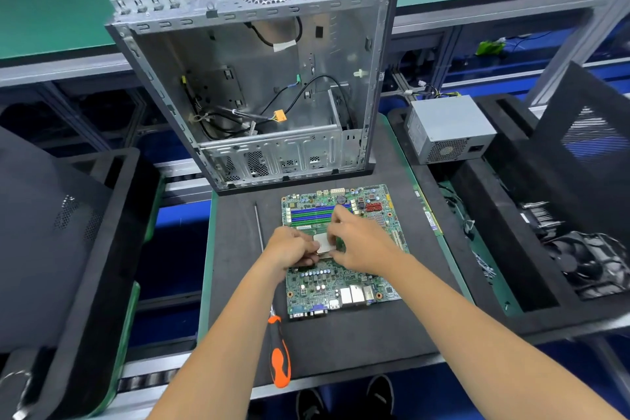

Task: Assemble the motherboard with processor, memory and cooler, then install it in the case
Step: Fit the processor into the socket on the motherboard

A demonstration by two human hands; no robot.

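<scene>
1. Through the head camera I see a green rectangular printed-circuit motherboard (341,249) lying flat on a matte black foam mat (341,344). Its long axis runs away from me, with the metal port connectors on the near edge and the blue and green memory slots (312,213) at the far end.
2. My left hand (289,249) and right hand (361,245) meet over the board's middle, fingers curled to pinch a small square silver-topped processor (322,243) at the socket.
3. The bare grey sheet-metal computer case (252,78) lies open-side-up just beyond the board, with loose black cables inside.
4. An orange-and-black-handled screwdriver (279,351) lies left of the board, its shaft pointing away from me.
5. A grey boxy power supply (446,128) with a perforated grille sits to the right.
6. No writing is legible.
</scene>
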